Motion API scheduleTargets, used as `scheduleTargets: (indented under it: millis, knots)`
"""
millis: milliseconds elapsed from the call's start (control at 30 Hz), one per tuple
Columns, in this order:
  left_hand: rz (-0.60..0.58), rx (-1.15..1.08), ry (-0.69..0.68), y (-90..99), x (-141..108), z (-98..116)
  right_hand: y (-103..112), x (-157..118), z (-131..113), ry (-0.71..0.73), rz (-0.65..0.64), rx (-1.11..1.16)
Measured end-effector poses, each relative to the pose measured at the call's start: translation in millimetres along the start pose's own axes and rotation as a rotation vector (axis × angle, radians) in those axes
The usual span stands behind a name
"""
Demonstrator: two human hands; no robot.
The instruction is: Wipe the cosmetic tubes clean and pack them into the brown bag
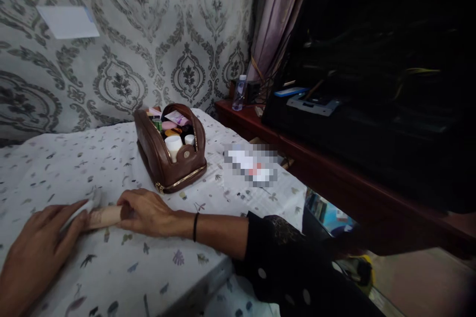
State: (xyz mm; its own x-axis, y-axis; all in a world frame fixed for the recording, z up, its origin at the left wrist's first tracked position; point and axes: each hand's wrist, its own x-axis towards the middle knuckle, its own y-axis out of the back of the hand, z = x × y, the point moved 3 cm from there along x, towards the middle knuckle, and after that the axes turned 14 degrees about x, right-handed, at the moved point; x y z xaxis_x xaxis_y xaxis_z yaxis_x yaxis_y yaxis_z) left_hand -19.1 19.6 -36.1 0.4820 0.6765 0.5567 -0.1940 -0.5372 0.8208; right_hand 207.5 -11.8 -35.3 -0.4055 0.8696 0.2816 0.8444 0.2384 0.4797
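Observation:
A beige cylindrical tube lies level just above the patterned sheet. My right hand is closed round its right end, thumb below and fingers over the top. At the tube's left end, my left hand pinches a thin white cloth or tissue between thumb and fingers, pressed up to the tube. Whether the left fingers also grip the tube itself is hidden. Beyond my hands stands an unzipped brown toiletry bag packed with cosmetics, among them a white-capped jar and a pink tube.
A blurred-out flat item lies right of the bag on the white printed sheet. Along the right runs a dark red wooden ledge with a clear bottle and a large black screen. Patterned wallpaper rises behind.

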Motion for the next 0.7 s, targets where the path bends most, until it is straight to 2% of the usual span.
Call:
scheduleTargets:
  millis: [67,200,267,333,433,567,700]
  knots:
    - [-0.019,0.02,-0.045,9.3,4,24,-1,2,3,-0.005,0.022,-0.008]
    - [0.064,0.021,-0.204,20.9,6,63,-3,6,7,-0.036,0.056,0.039]
    - [0.126,0.063,-0.263,23.5,5,75,-3,5,6,-0.056,0.072,0.063]
    - [0.139,0.132,-0.317,24.2,3,81,-2,5,5,-0.055,0.086,0.088]
    - [0.107,0.163,-0.323,27.0,3,78,-1,6,7,-0.036,0.107,0.111]
    - [-0.04,0.201,-0.256,31.2,1,61,-1,7,7,-0.042,0.102,0.132]
    - [0.022,0.158,-0.167,31.2,-8,35,0,5,6,-0.055,0.092,0.103]
